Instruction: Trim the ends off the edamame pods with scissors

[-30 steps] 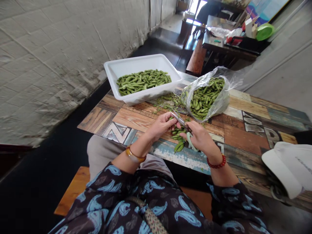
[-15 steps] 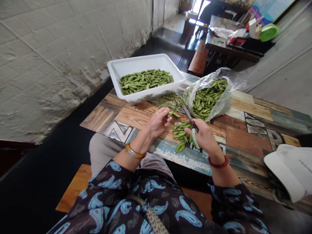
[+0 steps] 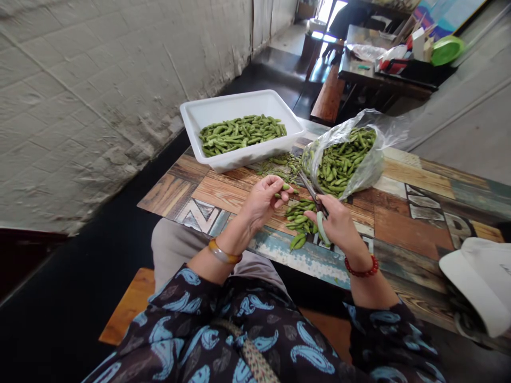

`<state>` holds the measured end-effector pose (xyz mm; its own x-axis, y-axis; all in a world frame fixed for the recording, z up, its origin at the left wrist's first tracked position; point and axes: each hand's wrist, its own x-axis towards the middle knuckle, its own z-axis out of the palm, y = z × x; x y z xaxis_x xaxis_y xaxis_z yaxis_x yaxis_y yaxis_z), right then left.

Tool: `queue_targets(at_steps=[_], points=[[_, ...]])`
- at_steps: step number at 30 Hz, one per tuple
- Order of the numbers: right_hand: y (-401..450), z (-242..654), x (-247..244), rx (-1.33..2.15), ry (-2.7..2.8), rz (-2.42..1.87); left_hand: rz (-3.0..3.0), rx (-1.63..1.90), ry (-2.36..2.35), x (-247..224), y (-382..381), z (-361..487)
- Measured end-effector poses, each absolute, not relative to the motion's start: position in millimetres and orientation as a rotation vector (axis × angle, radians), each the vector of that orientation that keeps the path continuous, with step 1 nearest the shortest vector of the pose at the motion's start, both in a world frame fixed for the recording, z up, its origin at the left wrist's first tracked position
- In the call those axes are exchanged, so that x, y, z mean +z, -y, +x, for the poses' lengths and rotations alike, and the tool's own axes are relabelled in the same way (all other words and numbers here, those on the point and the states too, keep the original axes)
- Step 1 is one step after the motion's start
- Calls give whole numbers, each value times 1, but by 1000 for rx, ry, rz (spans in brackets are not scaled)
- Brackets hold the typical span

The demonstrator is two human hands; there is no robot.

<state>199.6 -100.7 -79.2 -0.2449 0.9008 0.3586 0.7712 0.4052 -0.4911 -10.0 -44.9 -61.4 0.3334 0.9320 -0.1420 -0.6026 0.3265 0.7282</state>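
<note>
Between its thumb and fingers my left hand (image 3: 266, 199) pinches a green pod (image 3: 286, 187). My right hand (image 3: 337, 221) is closed round the pale green handles of the scissors (image 3: 322, 227), whose blades point up and left toward the trimmings. A small pile of pods (image 3: 300, 218) lies on the table between my hands. Behind my left hand, a white tub (image 3: 243, 155) holds many green pods. An open clear plastic bag (image 3: 369, 173) full of pods lies just beyond my right hand. Small green trimmings (image 3: 279, 166) are scattered between tub and bag.
The patchwork-patterned wooden table (image 3: 411, 229) stretches to the right, with a white cap (image 3: 479, 276) at its near right edge. A rough pale wall (image 3: 99, 96) stands at the left. Farther back is another table (image 3: 363, 37) with a green bowl (image 3: 447, 50) and other items.
My left hand has turned slightly, and the pod in its fingers is tilted differently. The scissors remain in my right hand. The whole view has shifted a little.
</note>
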Motion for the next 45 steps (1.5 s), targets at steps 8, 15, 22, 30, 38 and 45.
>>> queue_targets(at_steps=[8,15,22,30,38,45], points=[[100,200,-78,278,2045,-1428,798,1244,-719,-22,31,-24],[101,201,-71,295,1967,-1470,1829,1492,-1151,10,-48,-71],[99,204,-67,277,1909,-1468,2180,947,-1020,-40,-12,-25],[99,204,-71,288,1935,-1487,2446,599,-1039,-79,-7,4],[97,206,-73,237,1932,-1514,1395,851,-743,-68,0,-5],[97,205,-77,278,2026,-1564,1104,809,-652,-68,15,-8]])
